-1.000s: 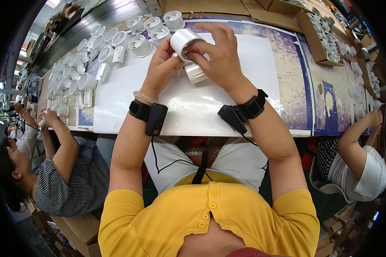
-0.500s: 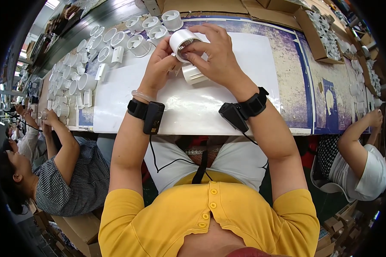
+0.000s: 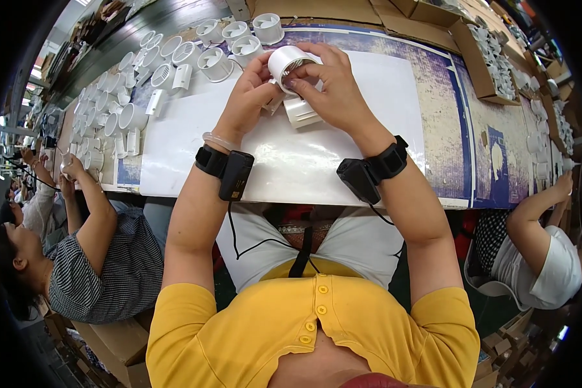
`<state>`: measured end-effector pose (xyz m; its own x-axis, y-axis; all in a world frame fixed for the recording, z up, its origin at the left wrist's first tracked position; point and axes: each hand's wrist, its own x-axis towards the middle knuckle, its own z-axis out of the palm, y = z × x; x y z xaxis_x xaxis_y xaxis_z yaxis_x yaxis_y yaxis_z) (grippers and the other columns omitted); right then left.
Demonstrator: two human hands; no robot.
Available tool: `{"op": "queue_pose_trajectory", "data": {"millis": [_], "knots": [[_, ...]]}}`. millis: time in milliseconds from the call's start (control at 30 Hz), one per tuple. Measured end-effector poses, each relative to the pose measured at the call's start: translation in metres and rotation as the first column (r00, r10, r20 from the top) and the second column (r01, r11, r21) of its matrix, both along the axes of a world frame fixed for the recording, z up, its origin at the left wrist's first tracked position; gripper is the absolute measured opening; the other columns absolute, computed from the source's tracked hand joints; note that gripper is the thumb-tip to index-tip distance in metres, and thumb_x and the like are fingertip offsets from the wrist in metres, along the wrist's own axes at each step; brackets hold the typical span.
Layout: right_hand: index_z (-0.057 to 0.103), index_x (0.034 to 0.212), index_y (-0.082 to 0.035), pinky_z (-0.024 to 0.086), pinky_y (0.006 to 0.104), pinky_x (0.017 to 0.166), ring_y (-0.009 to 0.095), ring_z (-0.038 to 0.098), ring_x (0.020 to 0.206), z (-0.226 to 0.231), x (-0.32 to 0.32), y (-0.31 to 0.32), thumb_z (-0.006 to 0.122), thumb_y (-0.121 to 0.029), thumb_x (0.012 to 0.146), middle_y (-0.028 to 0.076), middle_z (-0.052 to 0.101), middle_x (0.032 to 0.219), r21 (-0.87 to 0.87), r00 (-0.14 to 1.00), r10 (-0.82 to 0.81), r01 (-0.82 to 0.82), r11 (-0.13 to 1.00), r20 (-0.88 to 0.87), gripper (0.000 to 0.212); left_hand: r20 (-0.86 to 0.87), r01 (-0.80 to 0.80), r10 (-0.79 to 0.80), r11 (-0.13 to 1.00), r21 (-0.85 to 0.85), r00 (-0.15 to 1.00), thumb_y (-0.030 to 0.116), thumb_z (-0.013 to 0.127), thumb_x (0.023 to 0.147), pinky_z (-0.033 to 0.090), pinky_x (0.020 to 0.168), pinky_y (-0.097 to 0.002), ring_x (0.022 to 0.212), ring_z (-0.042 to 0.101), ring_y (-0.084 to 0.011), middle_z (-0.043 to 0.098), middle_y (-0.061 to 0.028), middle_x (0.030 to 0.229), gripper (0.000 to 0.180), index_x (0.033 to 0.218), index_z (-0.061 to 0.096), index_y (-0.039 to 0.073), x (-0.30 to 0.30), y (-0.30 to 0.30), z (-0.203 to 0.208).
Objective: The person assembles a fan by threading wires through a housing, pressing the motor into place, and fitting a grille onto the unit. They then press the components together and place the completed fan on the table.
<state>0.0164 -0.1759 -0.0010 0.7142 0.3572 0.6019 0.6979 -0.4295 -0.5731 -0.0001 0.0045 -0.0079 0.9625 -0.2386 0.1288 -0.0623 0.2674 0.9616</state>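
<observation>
A white plastic cylinder-shaped housing (image 3: pixel 283 61) is held up between my hands over the white sheet (image 3: pixel 194 169). My left hand (image 3: pixel 252 97) is closed around its left side. From the right, my right hand (image 3: pixel 333 87) grips the rim, with the thumb at the opening; slats show inside. Just below the housing is a white ribbed plastic piece (image 3: pixel 301 112); whether it is joined to the housing I cannot tell. My fingers hide part of the housing's underside.
Several white round housings (image 3: pixel 215 64) stand at the back left, with more crowded along the left side. An open cardboard box (image 3: pixel 485 61) of small white parts sits at the back right. Co-workers sit on both sides, one in a checked top (image 3: pixel 110 265).
The whole view has shifted slightly, so the bench items appear a little to the right. Both hands keep hold of the housing, nearly unchanged.
</observation>
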Motion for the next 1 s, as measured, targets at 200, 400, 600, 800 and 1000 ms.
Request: {"op": "queue_pose_trajectory", "data": {"millis": [200,400,600,800,1000], "knots": [[0.073,0.09,-0.01,0.028,0.044,0.106,0.035,0.034,0.126,-0.001,0.0,0.0,0.069,-0.02,0.079,0.009,0.049,0.131,-0.045,0.999,0.0,-0.001,0.999,-0.034,0.015,-0.059,0.008,-0.01,0.999,-0.035,0.998,0.0,0.048,0.079,0.048,0.083,-0.0239,0.102,0.055,-0.0144,0.054,-0.0103,0.117,0.057,0.134,0.034,0.0,0.002,0.002,-0.003],[0.073,0.091,-0.012,0.029,0.0439,0.105,0.034,0.034,0.127,-0.006,0.001,0.001,0.069,-0.021,0.078,0.009,0.048,0.133,0.023,0.98,0.028,-0.024,0.999,-0.196,0.016,-0.091,-0.039,0.035,0.998,-0.043,0.995,0.001,0.049,0.081,0.049,0.082,-0.025,0.1,0.056,-0.0147,0.054,-0.0108,0.116,0.056,0.134,0.033,0.0,0.001,-0.001,-0.004],[0.074,0.09,-0.013,0.029,0.0437,0.106,0.033,0.035,0.127,0.007,-0.004,-0.003,0.07,-0.018,0.075,0.008,0.048,0.133,-0.1,0.999,0.038,-0.04,0.994,-0.026,0.016,-0.088,-0.071,0.07,0.997,-0.01,0.994,0.002,0.053,0.083,0.05,0.082,-0.0254,0.102,0.056,-0.0154,0.055,-0.011,0.115,0.056,0.135,0.03,0.0,0.002,0.003,-0.007],[0.074,0.09,-0.013,0.029,0.0431,0.106,0.032,0.036,0.126,0.006,0.004,-0.01,0.071,-0.013,0.073,0.007,0.049,0.133,-0.114,0.999,0.033,-0.028,0.993,0.042,0.017,-0.089,0.016,-0.015,1.0,0.007,0.996,0.003,0.055,0.085,0.049,0.084,-0.0266,0.104,0.056,-0.0159,0.055,-0.011,0.117,0.061,0.139,0.028,0.001,0.0,0.003,0.0],[0.073,0.088,-0.013,0.03,0.0416,0.106,0.03,0.036,0.126,0.004,0.009,-0.012,0.071,-0.013,0.074,0.006,0.049,0.133,-0.096,0.996,0.073,-0.068,0.993,0.042,0.015,-0.026,0.068,-0.068,0.997,0.021,0.997,0.006,0.057,0.087,0.047,0.088,-0.0281,0.105,0.055,-0.0155,0.054,-0.0101,0.12,0.064,0.143,0.025,0.004,-0.001,0.001,-0.002]]}}
